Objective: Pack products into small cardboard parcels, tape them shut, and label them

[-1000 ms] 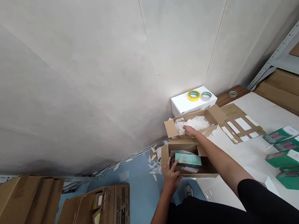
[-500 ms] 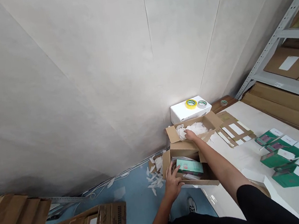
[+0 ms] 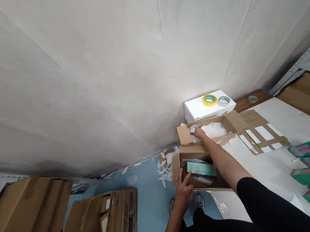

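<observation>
One green box (image 3: 201, 168), lying within an open near carton (image 3: 176, 167); the left hand (image 3: 184, 191) rested over that carton's near left corner, fingers spread beside the box, contact with it uncertain. One right hand (image 3: 199, 132), set in a far carton (image 3: 184, 134) among white paper scraps (image 3: 214, 129), its fingertips partly hidden, so that any grip could not be told. Behind stood one white box (image 3: 195, 108), bearing two tape rolls (image 3: 210, 104).
</observation>
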Demonstrator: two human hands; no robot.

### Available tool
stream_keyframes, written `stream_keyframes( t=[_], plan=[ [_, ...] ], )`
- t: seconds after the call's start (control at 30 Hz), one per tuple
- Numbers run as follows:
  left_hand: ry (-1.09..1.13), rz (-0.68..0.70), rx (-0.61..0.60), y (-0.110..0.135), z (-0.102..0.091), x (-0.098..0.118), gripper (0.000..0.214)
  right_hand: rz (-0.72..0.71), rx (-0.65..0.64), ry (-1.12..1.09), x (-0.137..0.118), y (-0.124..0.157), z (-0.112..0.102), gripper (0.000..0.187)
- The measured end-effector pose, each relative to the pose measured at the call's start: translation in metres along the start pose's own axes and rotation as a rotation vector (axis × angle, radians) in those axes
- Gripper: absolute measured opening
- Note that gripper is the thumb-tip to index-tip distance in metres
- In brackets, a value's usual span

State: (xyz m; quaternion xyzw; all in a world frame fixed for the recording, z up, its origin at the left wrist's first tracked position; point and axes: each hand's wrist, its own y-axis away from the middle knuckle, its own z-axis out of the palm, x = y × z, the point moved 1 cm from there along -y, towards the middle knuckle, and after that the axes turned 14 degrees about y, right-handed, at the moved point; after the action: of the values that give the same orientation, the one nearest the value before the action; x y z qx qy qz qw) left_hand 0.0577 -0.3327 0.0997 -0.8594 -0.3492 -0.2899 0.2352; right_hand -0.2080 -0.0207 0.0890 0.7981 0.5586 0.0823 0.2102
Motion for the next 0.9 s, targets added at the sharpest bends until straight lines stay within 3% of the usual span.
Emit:
stream_keyframes(
  t=[0.1, 0.23, 0.4, 0.53, 0.73, 0.9],
  plan=[
    [-0.002, -0.024, -0.004, 0.001, 0.005, 0.002, 0.008, 0.016, -0.032, 0.002, -0.004, -0.009, 0.009, 0.053],
    [-0.005, -0.009, -0.006, -0.002, 0.006, 0.001, 0.011, 0.011, -0.006, -0.008, -0.008, -0.007, 0.011, 0.037],
    [0.001, 0.022, 0.003, -0.004, 0.004, -0.004, 0.011, 0.016, 0.101, -0.048, -0.002, 0.009, -0.002, 0.024],
    [0.032, 0.054, -0.007, -0.002, -0.002, -0.009, 0.007, 0.035, 0.216, -0.098, 0.003, 0.033, -0.017, 0.033],
    [0.081, 0.117, -0.085, 0.004, -0.022, -0.022, 0.010, -0.013, 0.495, -0.469, -0.004, 0.111, -0.034, 0.056],
    [0.130, 0.206, -0.120, 0.011, -0.042, -0.032, 0.012, -0.012, 0.602, -0.577, -0.016, 0.204, -0.012, 0.042]
  ],
)
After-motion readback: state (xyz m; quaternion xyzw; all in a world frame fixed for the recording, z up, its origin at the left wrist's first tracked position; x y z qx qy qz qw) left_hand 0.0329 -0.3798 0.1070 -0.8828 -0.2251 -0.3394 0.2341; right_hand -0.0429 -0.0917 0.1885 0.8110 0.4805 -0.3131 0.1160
